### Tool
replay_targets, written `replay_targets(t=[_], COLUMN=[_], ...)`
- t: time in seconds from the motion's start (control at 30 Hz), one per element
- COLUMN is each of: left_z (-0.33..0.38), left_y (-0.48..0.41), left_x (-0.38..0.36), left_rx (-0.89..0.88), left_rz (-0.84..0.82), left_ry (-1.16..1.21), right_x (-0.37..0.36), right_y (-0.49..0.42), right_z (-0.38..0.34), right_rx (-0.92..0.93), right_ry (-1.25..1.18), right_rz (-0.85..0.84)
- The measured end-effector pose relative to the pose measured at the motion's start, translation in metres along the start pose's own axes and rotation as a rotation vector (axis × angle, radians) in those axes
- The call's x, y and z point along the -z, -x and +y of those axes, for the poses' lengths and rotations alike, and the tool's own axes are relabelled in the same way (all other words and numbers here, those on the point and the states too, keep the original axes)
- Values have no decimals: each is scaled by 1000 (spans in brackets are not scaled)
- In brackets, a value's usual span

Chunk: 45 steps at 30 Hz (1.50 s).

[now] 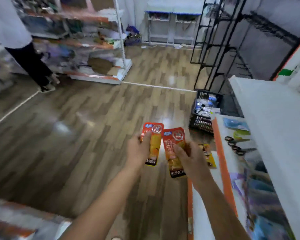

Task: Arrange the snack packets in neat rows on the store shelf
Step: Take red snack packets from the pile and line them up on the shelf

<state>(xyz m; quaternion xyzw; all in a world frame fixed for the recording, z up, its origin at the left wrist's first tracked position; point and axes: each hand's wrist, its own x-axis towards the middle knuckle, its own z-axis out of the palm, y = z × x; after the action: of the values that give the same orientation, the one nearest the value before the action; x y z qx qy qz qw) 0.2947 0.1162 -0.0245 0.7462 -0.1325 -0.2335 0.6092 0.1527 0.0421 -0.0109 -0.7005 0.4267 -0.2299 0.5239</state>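
Two bare forearms reach out over the wooden floor. Left hand pinches a red snack packet upright; right hand grips a second red packet, with what may be a yellow packet behind its fingers, too blurred to be sure. Both packets hang just beside the shelf, where scissors lie. Farther off stands a black crate.
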Motion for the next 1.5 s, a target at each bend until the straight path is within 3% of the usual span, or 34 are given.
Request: replay_targets(t=[0.2,0.43,0.67,0.9,1.27,1.4,1.5], left_z=[-3,-23,-25,-15,-24,-40,-49], left_y=[-54,-88,-117,-151,-73,-22,17], left_x=[147,300,394,471,509,507,502], left_rx=[-88,6,54,43,156,220,376], left_rz=[267,519,811,1264,1949,2157,2248], left_ry=[-4,80,291,341,292,269,150], right_x=[-145,-305,-447,-583,-685,-687,-681], right_y=[-26,-41,-66,-84,23,86,129], right_z=[-61,-117,-165,-232,-270,-260,-253], right_rx=[101,158,188,373,584,728,805], right_ry=[24,-75,-85,-11,82,117,167], right_rz=[-219,-526,-847,-1278,-1955,-2113,-2217])
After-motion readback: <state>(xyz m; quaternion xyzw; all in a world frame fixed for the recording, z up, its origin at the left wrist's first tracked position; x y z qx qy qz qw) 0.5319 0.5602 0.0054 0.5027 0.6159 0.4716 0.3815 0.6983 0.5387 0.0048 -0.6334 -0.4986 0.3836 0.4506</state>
